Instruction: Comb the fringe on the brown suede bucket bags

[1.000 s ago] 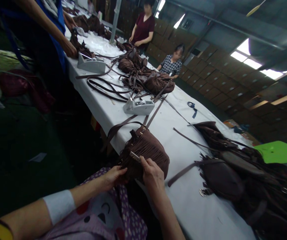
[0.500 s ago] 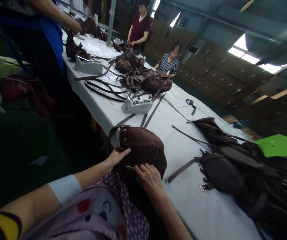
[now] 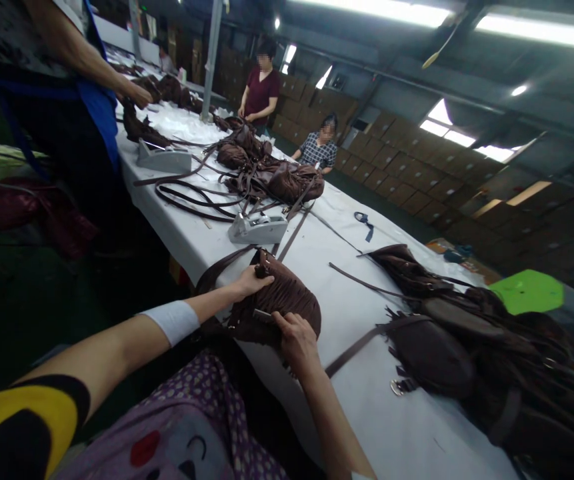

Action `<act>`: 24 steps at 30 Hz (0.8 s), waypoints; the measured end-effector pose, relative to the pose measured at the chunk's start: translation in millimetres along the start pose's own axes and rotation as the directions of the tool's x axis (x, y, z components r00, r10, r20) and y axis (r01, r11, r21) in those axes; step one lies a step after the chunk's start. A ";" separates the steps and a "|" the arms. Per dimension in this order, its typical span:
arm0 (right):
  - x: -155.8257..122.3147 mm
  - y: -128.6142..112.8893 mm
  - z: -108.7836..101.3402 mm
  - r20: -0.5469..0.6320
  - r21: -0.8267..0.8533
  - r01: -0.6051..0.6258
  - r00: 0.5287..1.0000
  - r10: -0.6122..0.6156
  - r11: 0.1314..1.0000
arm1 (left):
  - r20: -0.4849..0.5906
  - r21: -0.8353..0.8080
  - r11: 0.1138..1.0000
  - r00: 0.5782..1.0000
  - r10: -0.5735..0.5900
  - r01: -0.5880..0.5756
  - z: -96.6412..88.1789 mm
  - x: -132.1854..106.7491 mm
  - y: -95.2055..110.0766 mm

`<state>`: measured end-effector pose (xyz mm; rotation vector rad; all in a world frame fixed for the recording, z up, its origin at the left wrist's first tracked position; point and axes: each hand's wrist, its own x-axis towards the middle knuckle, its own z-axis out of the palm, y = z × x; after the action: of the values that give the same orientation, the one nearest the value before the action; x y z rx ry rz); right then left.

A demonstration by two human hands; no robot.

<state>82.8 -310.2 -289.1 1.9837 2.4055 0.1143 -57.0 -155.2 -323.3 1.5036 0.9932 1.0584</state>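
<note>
A dark brown gathered handbag (image 3: 287, 290) lies at the near edge of the white-covered table in front of me. My left hand (image 3: 253, 283) is closed on the bag's upper edge, its thumb lying on the gathered side. Low on the bag, my right hand (image 3: 297, 340) is closed around a small metal tool (image 3: 263, 315). Only the tool's flat grey end shows, so its exact kind is unclear. A brown strap (image 3: 224, 267) loops from the bag's left side.
Just beyond the bag stands a grey tape dispenser (image 3: 257, 230); another tape dispenser (image 3: 164, 159) is farther back. Brown bags (image 3: 287, 177) are heaped mid-table, and more dark bags (image 3: 437, 353) cover the right. A co-worker's arm (image 3: 87, 57) reaches in at upper left.
The bag has been turned and tipped, so its gathered side faces up more. My left hand has moved up and right along its edge. The whole view has shifted.
</note>
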 end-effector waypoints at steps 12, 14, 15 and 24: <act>-3.1 -3.4 -3.9 0.134 0.051 0.190 0.972 -0.195 0.980 | 0.101 -0.018 0.999 0.995 -0.025 0.027 12.5 20.8 -22.9; -7.1 -10.3 1.2 0.114 0.009 0.194 0.974 -0.194 0.981 | 0.134 -0.016 1.000 0.991 -0.022 0.025 14.2 25.2 -22.9; -10.0 -14.3 4.9 0.100 -0.011 0.182 0.979 -0.180 0.983 | 0.143 -0.010 1.000 0.989 -0.023 0.024 15.0 27.2 -23.6; -48.8 -57.9 44.7 0.073 0.159 0.054 0.995 -0.067 0.986 | 0.143 0.089 0.996 0.990 0.010 -0.023 18.1 32.1 -35.1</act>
<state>38.2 -367.1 -339.2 1.9324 2.4932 -0.1560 -33.3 -123.8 -355.6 1.6395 0.9401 0.9143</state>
